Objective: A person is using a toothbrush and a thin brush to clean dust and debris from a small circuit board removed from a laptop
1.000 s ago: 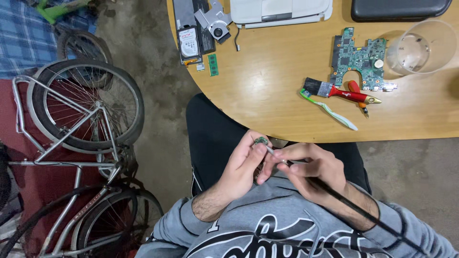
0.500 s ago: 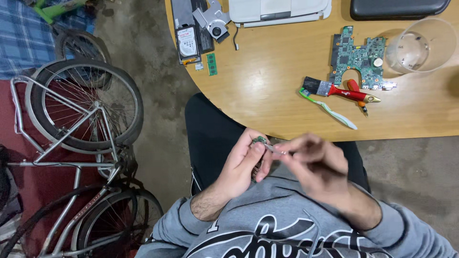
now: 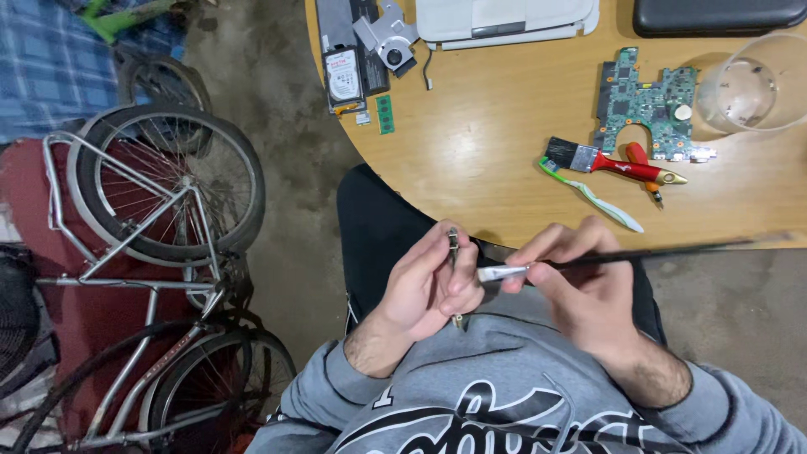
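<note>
My left hand (image 3: 429,290) pinches a small dark component (image 3: 453,242) upright between thumb and fingers, over my lap. My right hand (image 3: 580,290) grips a thin long-handled brush (image 3: 639,254) with a silver ferrule. The brush tip points left and meets the left hand's fingers, while the black handle runs off to the right. Both hands sit just below the curved edge of the wooden table (image 3: 496,143).
On the table lie a green circuit board (image 3: 647,105), a red-handled paintbrush (image 3: 609,161), a green toothbrush (image 3: 593,195), a clear plastic cup (image 3: 752,88), a hard drive (image 3: 343,74), a small memory stick (image 3: 385,113) and a white device (image 3: 504,17). Bicycles (image 3: 160,252) stand at left.
My right hand swung the brush so its handle now points right instead of down toward my body. The left hand stayed in place with the small part.
</note>
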